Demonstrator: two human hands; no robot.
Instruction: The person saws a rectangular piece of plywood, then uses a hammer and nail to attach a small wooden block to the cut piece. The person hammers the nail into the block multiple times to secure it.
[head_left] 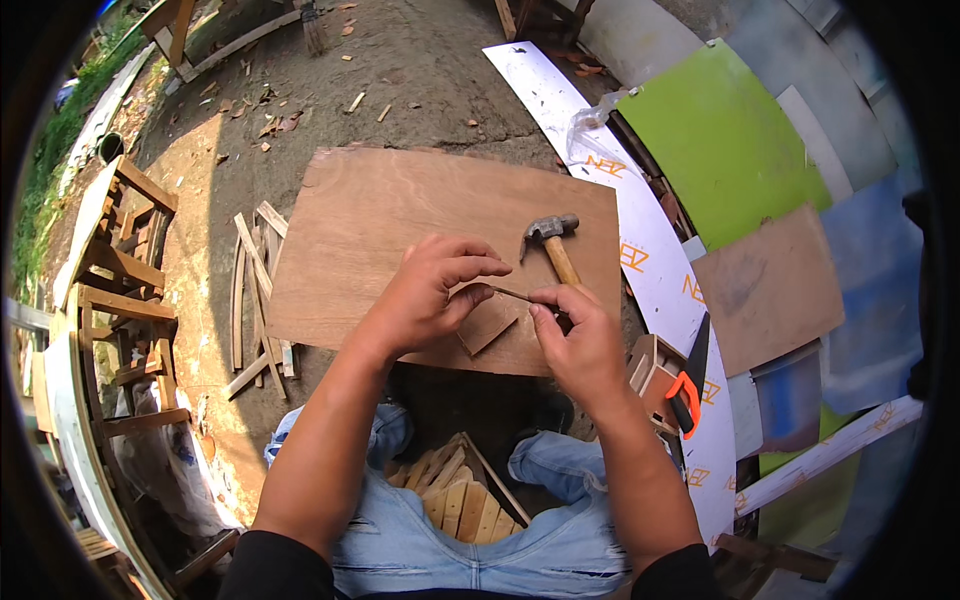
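- Left hand [432, 295] curls over a small wood piece [487, 325], fingertips pinching one end of a thin nail [512, 294].
- Right hand [580, 340] pinches the nail's other end.
- The piece lies on a plywood sheet [370, 230] under both hands.
- Hammer [553, 243] rests just beyond the right hand.
- Saw [690, 385] lies to the right.

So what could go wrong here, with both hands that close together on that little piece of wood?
The thin nail is pinched between the left hand and right hand, so its point could prick a fingertip. The small wood piece lies loose on the plywood sheet and might slide under pressure. The hammer lies just beyond the right hand; if it is swung while fingers steady the nail, they could get struck.
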